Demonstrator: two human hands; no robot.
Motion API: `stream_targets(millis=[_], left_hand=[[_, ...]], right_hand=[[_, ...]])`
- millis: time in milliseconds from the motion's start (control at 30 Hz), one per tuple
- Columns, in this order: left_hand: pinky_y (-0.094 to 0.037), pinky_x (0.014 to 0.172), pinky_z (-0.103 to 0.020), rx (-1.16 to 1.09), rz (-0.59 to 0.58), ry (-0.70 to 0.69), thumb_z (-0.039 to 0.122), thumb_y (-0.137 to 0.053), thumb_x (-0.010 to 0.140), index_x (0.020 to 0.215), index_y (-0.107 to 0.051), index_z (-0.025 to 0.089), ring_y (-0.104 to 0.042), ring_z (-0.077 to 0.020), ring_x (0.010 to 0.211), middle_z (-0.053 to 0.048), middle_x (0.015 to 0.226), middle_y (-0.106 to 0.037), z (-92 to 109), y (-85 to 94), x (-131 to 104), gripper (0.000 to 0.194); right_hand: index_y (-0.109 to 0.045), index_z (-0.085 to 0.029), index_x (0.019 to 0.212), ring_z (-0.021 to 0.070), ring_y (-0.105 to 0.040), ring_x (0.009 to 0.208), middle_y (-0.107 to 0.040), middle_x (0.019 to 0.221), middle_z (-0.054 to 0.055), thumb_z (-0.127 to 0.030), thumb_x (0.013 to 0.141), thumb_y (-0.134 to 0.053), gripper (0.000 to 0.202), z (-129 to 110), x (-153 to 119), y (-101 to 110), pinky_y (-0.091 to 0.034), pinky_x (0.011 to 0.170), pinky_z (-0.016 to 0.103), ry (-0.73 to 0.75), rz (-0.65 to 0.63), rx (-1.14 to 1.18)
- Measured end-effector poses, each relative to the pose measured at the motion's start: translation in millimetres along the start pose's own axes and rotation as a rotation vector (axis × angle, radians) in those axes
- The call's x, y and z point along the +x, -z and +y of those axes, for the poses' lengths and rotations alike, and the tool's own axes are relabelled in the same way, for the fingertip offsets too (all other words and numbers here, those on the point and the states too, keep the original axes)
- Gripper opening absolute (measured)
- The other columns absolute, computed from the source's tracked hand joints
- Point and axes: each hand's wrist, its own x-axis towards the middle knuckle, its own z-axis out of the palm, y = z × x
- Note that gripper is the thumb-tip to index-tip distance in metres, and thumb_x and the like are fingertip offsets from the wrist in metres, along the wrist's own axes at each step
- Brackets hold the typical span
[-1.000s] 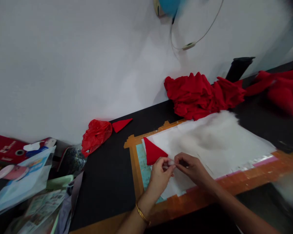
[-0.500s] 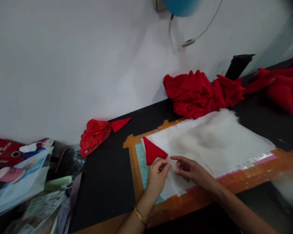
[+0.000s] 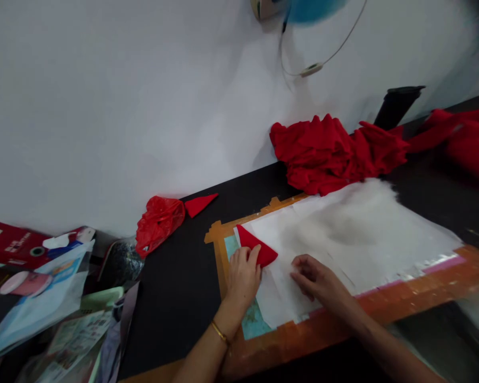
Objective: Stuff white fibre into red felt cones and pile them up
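A flat, triangular piece of red cloth lies on the left end of the white sheet. My left hand, with a gold bangle on its wrist, is closed on the near left edge of this piece, fingers over it and thumb at its lower side. To the right, my right hand hovers over the sheet with bent fingers a little apart and nothing visible in them. White fluffy stuffing is spread on the sheet behind the right hand.
A heap of red cloth pieces lies against the wall, with a black container behind. Left of the sheet are a red plastic bag and another red triangle. Brown tape borders the work area. Boxes and packets crowd the far left.
My left hand has shifted left and up onto the red triangle, its fingers now over the edge. My right hand has drawn slightly right, its fingers more bent. The view has shifted slightly.
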Motion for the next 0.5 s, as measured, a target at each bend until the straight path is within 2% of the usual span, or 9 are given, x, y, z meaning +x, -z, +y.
stream_targets(millis=[100, 167, 233, 300, 367, 433, 500], left_hand=[[-0.050, 0.084, -0.039, -0.097, -0.043, -0.026, 0.016, -0.049, 0.091, 0.107, -0.065, 0.020, -0.062, -0.0236, 0.091, -0.007, 0.097, -0.067, 6.8, -1.1, 17.9, 0.023], [-0.050, 0.083, -0.034, -0.233, -0.015, 0.001, 0.016, -0.051, 0.091, 0.101, -0.066, 0.021, -0.064, -0.0211, 0.091, -0.005, 0.098, -0.069, 13.5, -0.4, 27.3, 0.019], [-0.049, 0.083, -0.032, -0.347, 0.019, 0.031, 0.016, -0.053, 0.089, 0.100, -0.066, 0.021, -0.064, -0.0197, 0.092, -0.004, 0.098, -0.070, 20.4, 1.0, 32.9, 0.017], [-0.048, 0.081, -0.031, -0.424, 0.053, 0.046, 0.018, -0.054, 0.089, 0.098, -0.067, 0.022, -0.065, -0.0189, 0.089, -0.003, 0.096, -0.071, 26.8, 2.4, 34.9, 0.016], [-0.048, 0.080, -0.030, -0.487, 0.088, 0.054, 0.019, -0.053, 0.090, 0.096, -0.067, 0.022, -0.064, -0.0184, 0.088, -0.003, 0.095, -0.071, 33.2, 3.7, 34.6, 0.016], [-0.047, 0.081, -0.030, -0.536, 0.113, 0.056, 0.019, -0.053, 0.090, 0.095, -0.068, 0.022, -0.064, -0.0183, 0.088, -0.004, 0.095, -0.071, 39.6, 4.7, 33.1, 0.016], [-0.047, 0.080, -0.030, -0.548, 0.120, 0.054, 0.019, -0.053, 0.090, 0.095, -0.069, 0.022, -0.064, -0.0187, 0.089, -0.004, 0.094, -0.071, 46.2, 5.3, 30.4, 0.017]], right_hand=[[-0.046, -0.025, 0.088, 0.0103, -0.044, 0.041, -0.047, 0.055, -0.010, -0.044, 0.081, -0.059, 0.024, -2.8, 3.4, -17.4, -0.033, 0.035, 0.019, 0.044, 0.016, 0.019], [-0.050, -0.024, 0.082, 0.0102, -0.044, 0.039, -0.046, 0.049, -0.009, -0.040, 0.084, -0.054, 0.017, -5.5, 10.1, -25.3, -0.035, 0.037, 0.019, 0.096, 0.036, -0.065], [-0.059, -0.022, 0.082, 0.0109, -0.047, 0.040, -0.052, 0.052, -0.006, -0.035, 0.087, -0.050, 0.016, -7.9, 19.8, -28.5, -0.039, 0.041, 0.021, 0.201, 0.091, -0.193], [-0.066, -0.021, 0.089, 0.0136, -0.056, 0.052, -0.064, 0.068, 0.001, -0.028, 0.088, -0.046, 0.020, -9.1, 29.9, -28.7, -0.046, 0.051, 0.025, 0.351, 0.169, -0.325], [-0.067, -0.020, 0.092, 0.0176, -0.063, 0.068, -0.069, 0.083, 0.007, -0.021, 0.086, -0.044, 0.025, -8.4, 37.3, -29.8, -0.051, 0.065, 0.029, 0.448, 0.207, -0.414], [-0.067, -0.018, 0.087, 0.0203, -0.065, 0.075, -0.070, 0.083, 0.009, -0.016, 0.083, -0.043, 0.024, -5.0, 40.0, -34.6, -0.052, 0.072, 0.032, 0.471, 0.183, -0.448], [-0.066, -0.017, 0.083, 0.0205, -0.065, 0.073, -0.070, 0.077, 0.008, -0.015, 0.080, -0.045, 0.021, 1.4, 38.2, -43.3, -0.053, 0.070, 0.031, 0.458, 0.135, -0.379]])
